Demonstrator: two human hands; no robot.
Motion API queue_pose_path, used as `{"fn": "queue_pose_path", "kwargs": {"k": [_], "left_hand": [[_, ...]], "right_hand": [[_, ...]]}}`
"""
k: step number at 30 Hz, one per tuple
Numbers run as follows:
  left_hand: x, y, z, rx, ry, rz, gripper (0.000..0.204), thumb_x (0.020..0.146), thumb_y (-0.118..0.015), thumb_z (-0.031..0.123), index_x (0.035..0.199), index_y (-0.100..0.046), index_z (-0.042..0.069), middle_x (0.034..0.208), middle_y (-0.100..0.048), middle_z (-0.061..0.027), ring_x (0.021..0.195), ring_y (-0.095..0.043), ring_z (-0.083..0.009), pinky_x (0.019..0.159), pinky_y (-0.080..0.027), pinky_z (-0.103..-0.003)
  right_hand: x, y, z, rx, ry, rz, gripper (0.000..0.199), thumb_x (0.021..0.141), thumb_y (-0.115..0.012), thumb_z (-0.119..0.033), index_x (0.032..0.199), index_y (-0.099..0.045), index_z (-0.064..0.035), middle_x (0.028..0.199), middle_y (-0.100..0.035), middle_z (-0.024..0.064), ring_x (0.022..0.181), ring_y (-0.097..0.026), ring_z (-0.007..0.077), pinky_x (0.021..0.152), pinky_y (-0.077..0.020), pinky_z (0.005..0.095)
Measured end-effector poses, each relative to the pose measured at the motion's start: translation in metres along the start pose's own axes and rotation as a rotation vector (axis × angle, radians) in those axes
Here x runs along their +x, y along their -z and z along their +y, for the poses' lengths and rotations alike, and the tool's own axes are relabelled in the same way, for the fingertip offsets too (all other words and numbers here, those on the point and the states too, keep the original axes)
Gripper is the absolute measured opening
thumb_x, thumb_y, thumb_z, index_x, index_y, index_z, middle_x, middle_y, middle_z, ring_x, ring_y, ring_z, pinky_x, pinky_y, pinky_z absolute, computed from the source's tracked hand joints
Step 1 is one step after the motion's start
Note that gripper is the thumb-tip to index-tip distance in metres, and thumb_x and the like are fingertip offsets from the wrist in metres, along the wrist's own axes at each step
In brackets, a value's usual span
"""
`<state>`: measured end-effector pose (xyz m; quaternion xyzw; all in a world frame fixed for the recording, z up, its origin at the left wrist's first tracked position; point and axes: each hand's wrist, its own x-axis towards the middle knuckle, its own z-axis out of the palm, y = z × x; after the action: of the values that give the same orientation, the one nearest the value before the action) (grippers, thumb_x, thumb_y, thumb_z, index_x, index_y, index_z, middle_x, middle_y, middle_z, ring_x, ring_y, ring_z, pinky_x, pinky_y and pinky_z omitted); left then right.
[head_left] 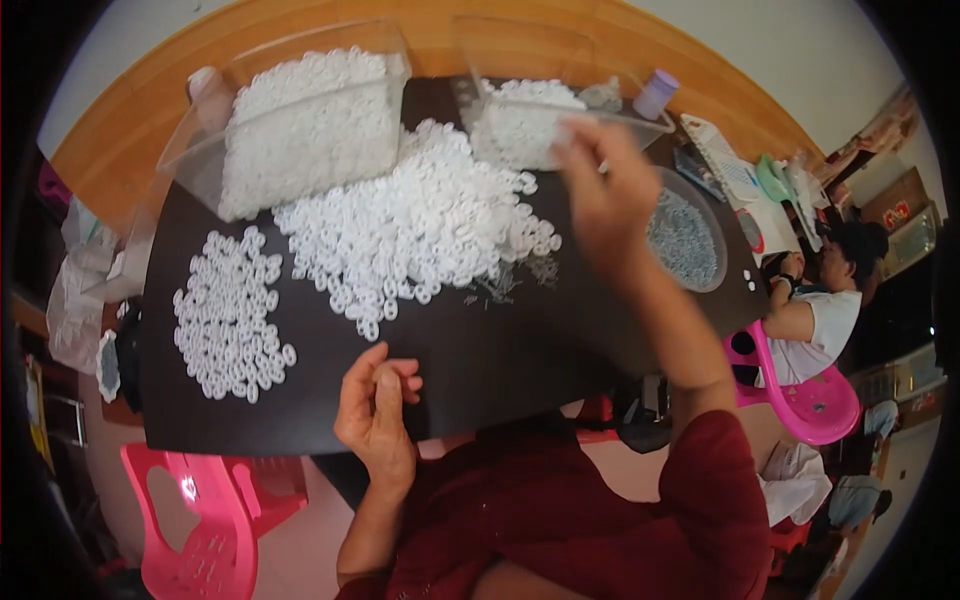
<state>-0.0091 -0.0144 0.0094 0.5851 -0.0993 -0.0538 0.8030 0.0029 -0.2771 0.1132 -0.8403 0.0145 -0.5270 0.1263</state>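
Far left, below the mat: pink plastic stool (215, 520) on the floor.

Black flat mat (500, 350) covers the table. Near its left edge: small flat patch of white plastic rings (230, 315), one layer, spread out. Just right of it, a narrow bare strip apart: big heaped pile of white plastic rings (420, 225), running from mat centre up toward the far edge.

Far-left corner: clear plastic tub (300, 115) tilted on its side, packed with the same white rings, mouth toward the pile.

Left hand (375, 415) at the near edge of the mat, left of centre. Fingers curled in loosely, thumb up; resting on the mat edge, nothing visibly gripped.

Far edge, centre-right: second clear plastic tub (550, 115), partly filled with rings, touching the big pile.

Right hand (600, 195) raised over the right end of the big pile, in front of the second tub. Motion-blurred; cannot tell finger state or whether it holds rings.

Right edge: clear round bowl (690, 240) of small grey metal parts. Lilac-capped bottle (655, 95) behind the second tub.

Beyond the right edge: another person in a white shirt (815, 320), seated on a pink plastic chair (815, 405).
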Motion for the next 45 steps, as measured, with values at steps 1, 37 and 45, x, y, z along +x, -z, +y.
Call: {"fn": "queue_pose_path", "kwargs": {"k": [1, 37, 45], "left_hand": [[0.002, -0.001, 0.001, 0.019, 0.013, 0.014, 0.026, 0.091, -0.054, 0.009, 0.112, -0.053, -0.006, 0.086, -0.064, -0.0132, 0.066, -0.057, -0.0121, 0.058, -0.046, -0.023], [0.072, 0.022, 0.000, 1.211, -0.573, -0.177, 0.017, 0.068, -0.069, 0.004, 0.084, -0.066, 0.008, 0.073, -0.051, -0.0085, 0.072, -0.054, -0.0264, 0.057, -0.043, -0.038], [0.078, 0.028, 0.000, 1.159, -0.547, -0.242, 0.012, 0.069, -0.065, 0.000, 0.080, -0.061, 0.004, 0.074, -0.050, -0.0101, 0.073, -0.055, -0.0277, 0.058, -0.043, -0.039]], "right_hand": [[0.013, -0.002, 0.024, -0.025, 0.066, 0.063, 0.012, 0.082, -0.062, -0.006, 0.093, -0.065, -0.0010, 0.083, -0.064, 0.0117, 0.072, -0.060, 0.0193, 0.067, -0.0469, 0.0293], [-0.090, -0.067, -0.048, 0.412, 0.164, -0.624, 0.016, 0.069, -0.068, 0.001, 0.084, -0.064, -0.0030, 0.072, -0.055, 0.0080, 0.068, -0.050, 0.0255, 0.059, -0.0420, 0.0348], [-0.094, -0.071, -0.059, 0.412, 0.198, -0.638, 0.018, 0.067, -0.068, 0.001, 0.084, -0.064, -0.0027, 0.074, -0.056, 0.0077, 0.069, -0.050, 0.0254, 0.059, -0.0425, 0.0346]]}}
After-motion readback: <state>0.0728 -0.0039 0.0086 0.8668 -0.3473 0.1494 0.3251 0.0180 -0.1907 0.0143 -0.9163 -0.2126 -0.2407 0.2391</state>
